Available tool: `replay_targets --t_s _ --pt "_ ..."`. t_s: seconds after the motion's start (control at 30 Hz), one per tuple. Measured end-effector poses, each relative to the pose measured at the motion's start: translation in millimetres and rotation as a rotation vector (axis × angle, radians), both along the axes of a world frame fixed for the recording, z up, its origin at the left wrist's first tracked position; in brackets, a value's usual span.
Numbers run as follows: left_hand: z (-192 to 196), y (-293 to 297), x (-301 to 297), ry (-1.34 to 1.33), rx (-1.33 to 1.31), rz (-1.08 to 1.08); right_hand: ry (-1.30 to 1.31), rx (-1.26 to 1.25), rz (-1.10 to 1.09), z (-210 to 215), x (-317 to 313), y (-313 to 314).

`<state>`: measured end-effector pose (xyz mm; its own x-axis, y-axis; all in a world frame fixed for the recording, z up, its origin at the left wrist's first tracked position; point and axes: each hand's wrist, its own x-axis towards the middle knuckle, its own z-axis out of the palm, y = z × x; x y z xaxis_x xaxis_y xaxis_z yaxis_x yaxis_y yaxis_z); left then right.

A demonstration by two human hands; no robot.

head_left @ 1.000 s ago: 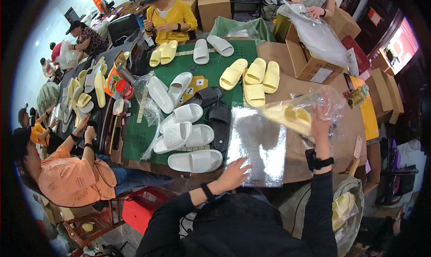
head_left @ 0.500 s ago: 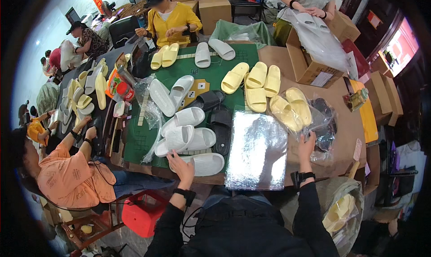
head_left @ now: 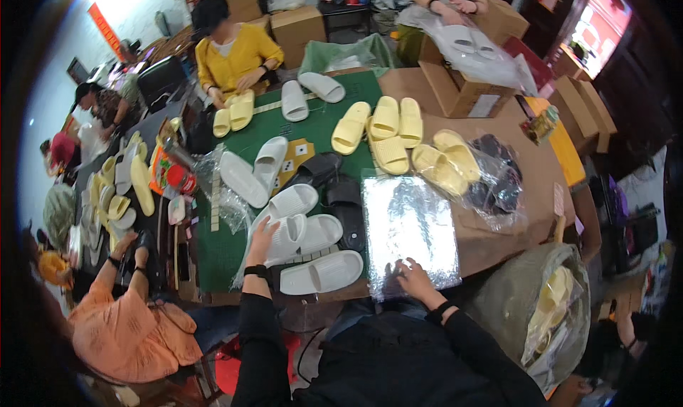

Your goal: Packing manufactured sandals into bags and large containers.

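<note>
My left hand (head_left: pixel 261 242) is closed around the heel end of a white ribbed slipper (head_left: pixel 289 238), which lies among several other white slippers. Part of that heel is hidden under my fingers. Nearest to me in this group is another white slipper (head_left: pixel 324 272). To the right, a stack of shiny silver film bags or sheets (head_left: pixel 409 218) lies at the table's near edge. My right hand (head_left: pixel 417 280) rests on its lower part, fingers spread, holding nothing. Black slippers (head_left: pixel 346 211) sit between the white ones and the silver stack.
Yellow slippers (head_left: pixel 390 153) lie beyond the stack, with bagged yellow slippers (head_left: pixel 447 166) and bagged dark slippers (head_left: pixel 501 186) to the right. An open carton (head_left: pixel 466 94) stands at the far right. Co-workers sit or stand around the table. A sack (head_left: pixel 491 293) stands at my right.
My right hand has left the bagged yellow slippers and come back left onto the silver stack. My left hand has moved from beside the white slipper onto its heel. The view has shifted.
</note>
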<state>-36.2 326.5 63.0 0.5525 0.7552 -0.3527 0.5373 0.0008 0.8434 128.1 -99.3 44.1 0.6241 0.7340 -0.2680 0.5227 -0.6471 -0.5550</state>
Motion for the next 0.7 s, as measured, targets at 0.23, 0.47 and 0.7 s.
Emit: replay_targets --t_s 0.23,0.47,0.7 --pt "-30 61 26 0.130 -0.406 -0.296 -0.144 -0.238 0.111 -21 -32 24" --pt "-5 50 60 0.118 -0.594 -0.419 -0.060 -0.275 0.006 -35 -34 31" --pt "-2 39 93 0.137 -1.064 -0.238 -0.043 -0.290 -0.038 -33 -38 33"
